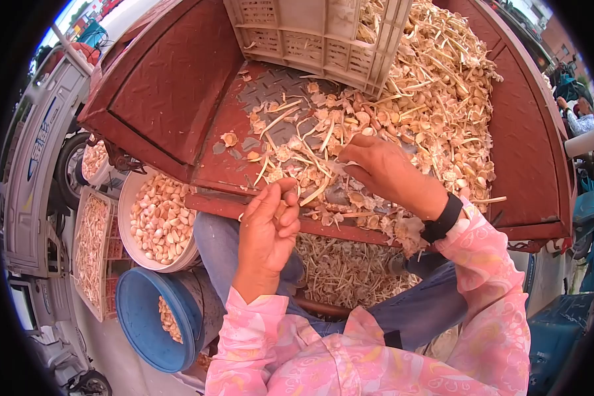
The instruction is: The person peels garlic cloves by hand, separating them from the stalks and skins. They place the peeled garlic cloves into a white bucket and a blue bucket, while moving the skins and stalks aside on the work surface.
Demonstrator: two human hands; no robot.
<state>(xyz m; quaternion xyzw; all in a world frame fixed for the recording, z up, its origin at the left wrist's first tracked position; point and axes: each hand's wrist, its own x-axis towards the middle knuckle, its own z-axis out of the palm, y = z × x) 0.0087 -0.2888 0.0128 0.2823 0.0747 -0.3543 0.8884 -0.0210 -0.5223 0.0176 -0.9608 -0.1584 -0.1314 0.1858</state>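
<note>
My left hand [269, 224] is raised just off the near edge of the red truck bed [208, 206], its fingers curled inward. Something small and pale seems to show among the fingers, but I cannot make it out. Over the heap of garlic cloves, dry skins and stalks [442, 99], my right hand [393, 173] is bent with thumb and fingers close together. Whatever those fingers pinch is hidden; papery garlic skin lies right by the fingertips. Loose stalks [280, 122] and skins are scattered on the metal floor between the hands and the crate.
A pale plastic crate [303, 36] stands tilted on the bed. To the left are a white bucket of garlic cloves [162, 218], a blue bucket [142, 317] with some cloves inside, and another crate [92, 251]. Stalks and skins [350, 267] cover the ground between my legs.
</note>
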